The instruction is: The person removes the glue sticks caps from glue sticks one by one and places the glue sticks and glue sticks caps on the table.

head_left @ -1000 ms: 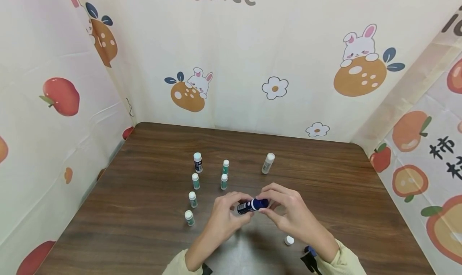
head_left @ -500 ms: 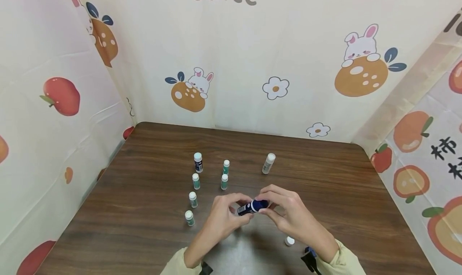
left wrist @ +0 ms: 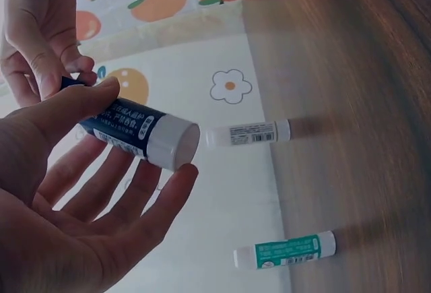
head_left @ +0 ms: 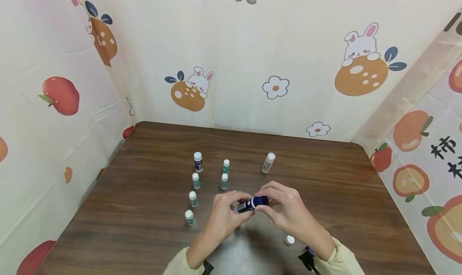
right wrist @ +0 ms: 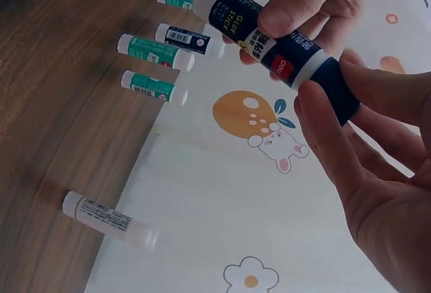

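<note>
A dark blue glue stick (head_left: 246, 206) is held level above the front middle of the table. My left hand (head_left: 224, 212) grips its body between thumb and fingers. At the other end, my right hand (head_left: 284, 204) pinches the blue cap (right wrist: 333, 91) between thumb and fingers. The cap sits against the white band of the barrel. The right wrist view shows "GLUE STICK" on the label (right wrist: 244, 27). A white base (left wrist: 174, 141) of the stick faces outward in the left wrist view.
Several green-labelled glue sticks (head_left: 193, 199) stand left of my hands on the wooden table (head_left: 137, 210). A navy-labelled stick (head_left: 198, 162) stands behind them. At the back right is a white one (head_left: 268, 163). A small white cap (head_left: 289, 240) lies near my right wrist.
My right fingers and thumb have shifted slightly on the blue cap, and the stick's tilt has changed a little. My left hand stays nearly still; the other sticks have not moved.
</note>
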### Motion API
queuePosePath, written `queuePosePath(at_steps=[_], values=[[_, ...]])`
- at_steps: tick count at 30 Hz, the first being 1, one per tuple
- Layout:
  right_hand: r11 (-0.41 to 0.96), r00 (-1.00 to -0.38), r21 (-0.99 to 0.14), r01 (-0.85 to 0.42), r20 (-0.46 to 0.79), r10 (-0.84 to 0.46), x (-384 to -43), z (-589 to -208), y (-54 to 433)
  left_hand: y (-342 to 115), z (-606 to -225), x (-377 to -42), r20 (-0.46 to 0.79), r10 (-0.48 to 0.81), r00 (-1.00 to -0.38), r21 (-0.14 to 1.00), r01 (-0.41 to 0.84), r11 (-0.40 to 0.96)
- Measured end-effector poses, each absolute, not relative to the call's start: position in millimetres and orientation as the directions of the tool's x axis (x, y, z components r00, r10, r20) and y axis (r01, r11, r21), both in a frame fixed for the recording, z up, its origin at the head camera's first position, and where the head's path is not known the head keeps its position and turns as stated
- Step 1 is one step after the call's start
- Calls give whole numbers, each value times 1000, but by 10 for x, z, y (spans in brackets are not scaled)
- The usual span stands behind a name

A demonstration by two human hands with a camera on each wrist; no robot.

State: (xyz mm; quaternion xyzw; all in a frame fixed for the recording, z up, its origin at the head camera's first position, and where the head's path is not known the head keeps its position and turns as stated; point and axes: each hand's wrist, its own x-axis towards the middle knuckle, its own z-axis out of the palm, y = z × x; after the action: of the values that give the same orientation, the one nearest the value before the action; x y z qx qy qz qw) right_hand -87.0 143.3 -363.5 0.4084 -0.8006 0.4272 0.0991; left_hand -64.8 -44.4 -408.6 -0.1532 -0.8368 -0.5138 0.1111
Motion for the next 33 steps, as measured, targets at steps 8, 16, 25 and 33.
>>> queuePosePath(at_steps=[8, 16, 25, 33], values=[[288, -623, -597, -749, 487, -612, -868, -3598, 1434, -472, -4101, -656, 297, 180, -938, 855, 345, 388], [306, -614, -567, -765, 497, -614, -900, -3493, 1536, -542, -4180, -647, 232, 124, -965, 892, 262, 368], [330, -639, -577, -747, 487, -595, -890, -3506, 1543, -528, -4197, -651, 230, 68, -971, 908, 239, 343], [367, -660, -571, -735, 477, -580, -875, -3499, 1574, -562, -4282, -679, 184, 1, -983, 932, 175, 317]])
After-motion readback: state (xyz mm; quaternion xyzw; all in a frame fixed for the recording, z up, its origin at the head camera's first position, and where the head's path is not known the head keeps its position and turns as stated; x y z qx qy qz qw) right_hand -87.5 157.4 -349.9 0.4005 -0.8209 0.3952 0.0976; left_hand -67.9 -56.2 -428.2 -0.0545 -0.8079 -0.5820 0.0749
